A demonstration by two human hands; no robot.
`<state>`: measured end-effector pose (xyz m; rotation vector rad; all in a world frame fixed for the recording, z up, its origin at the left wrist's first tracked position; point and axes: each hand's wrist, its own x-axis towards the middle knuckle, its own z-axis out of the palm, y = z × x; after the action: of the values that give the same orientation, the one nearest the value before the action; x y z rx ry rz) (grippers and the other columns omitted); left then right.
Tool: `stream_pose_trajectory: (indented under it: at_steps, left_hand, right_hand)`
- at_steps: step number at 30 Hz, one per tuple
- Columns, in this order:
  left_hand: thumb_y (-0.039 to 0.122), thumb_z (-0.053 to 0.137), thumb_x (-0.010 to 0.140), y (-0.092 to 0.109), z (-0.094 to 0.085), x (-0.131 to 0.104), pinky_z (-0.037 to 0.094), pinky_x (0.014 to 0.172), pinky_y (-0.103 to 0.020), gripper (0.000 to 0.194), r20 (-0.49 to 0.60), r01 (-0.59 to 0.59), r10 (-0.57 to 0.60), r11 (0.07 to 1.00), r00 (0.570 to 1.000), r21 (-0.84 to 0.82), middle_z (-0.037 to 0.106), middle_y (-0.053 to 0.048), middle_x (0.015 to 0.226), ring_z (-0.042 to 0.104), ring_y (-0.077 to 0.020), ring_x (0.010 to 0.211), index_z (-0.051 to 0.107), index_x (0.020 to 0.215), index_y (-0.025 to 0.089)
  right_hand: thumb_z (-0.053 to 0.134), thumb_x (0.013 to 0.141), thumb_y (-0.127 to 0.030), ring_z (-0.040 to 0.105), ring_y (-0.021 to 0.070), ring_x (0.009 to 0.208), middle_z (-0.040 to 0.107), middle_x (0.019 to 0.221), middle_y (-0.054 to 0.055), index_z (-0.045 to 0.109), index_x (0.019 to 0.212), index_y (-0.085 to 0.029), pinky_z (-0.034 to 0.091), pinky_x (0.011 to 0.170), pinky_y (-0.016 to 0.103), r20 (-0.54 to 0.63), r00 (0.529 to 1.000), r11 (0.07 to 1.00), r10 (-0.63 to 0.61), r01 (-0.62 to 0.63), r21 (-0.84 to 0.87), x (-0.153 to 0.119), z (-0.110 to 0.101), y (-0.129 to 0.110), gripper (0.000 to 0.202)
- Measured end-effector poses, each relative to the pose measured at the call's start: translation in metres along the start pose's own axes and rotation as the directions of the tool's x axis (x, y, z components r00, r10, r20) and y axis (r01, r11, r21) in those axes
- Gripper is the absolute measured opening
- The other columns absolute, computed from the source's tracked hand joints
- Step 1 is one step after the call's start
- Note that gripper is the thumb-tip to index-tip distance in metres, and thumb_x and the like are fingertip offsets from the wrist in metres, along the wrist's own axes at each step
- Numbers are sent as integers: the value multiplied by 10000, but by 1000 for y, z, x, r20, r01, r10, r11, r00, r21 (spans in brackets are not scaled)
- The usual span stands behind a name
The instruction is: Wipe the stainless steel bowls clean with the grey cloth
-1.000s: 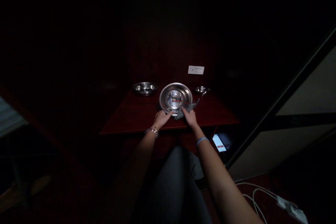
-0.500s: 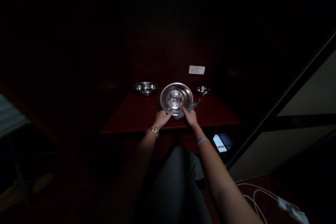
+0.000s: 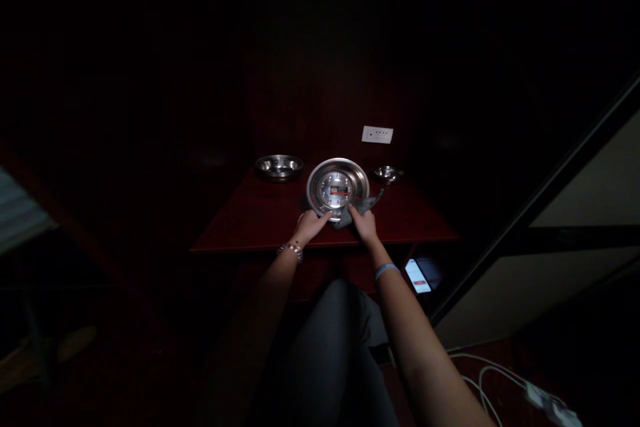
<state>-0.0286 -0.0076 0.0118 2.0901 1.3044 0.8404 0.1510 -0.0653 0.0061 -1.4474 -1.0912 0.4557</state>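
A shiny metal bowl (image 3: pixel 325 180) with a label on its inner bottom is tilted toward me above the red table (image 3: pixel 255 220). My left hand (image 3: pixel 311 225) is closed on its lower left rim, thumb on the inside. At the lower right rim, my right hand (image 3: pixel 364 220) is closed on a grey cloth (image 3: pixel 345 217), pressing it against the bowl. One end of the cloth sticks out to the right. The fingers under the bowl are hidden.
Another metal bowl (image 3: pixel 279 168) stands at the table's back left, and a smaller metal bowl (image 3: pixel 389 175) at the back right. A white wall socket (image 3: pixel 377 135) is behind them. A lit phone (image 3: pixel 418 276) lies below the table's right side; white cables (image 3: pixel 487 368) lie on the floor.
Almost nothing differs. The view has shifted very slightly; both hands keep their hold on the bowl and the cloth.
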Motion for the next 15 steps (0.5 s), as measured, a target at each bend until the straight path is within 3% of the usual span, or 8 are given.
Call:
stream_pose_trajectory:
  at_steps: [15]
  left_hand:
    - [475,567,914,3,-2,0,462,1009,-280,424,-4,3,-3,1000,1000,17,720,-85,1258,633,-258,1237,729,1205,213]
  right_hand:
    - [609,872,-465,718,241,1069,770,1092,126,754,1055,-130,522,953,313,11,1000,1000,15,-15,-3,-3,-1,-4,408]
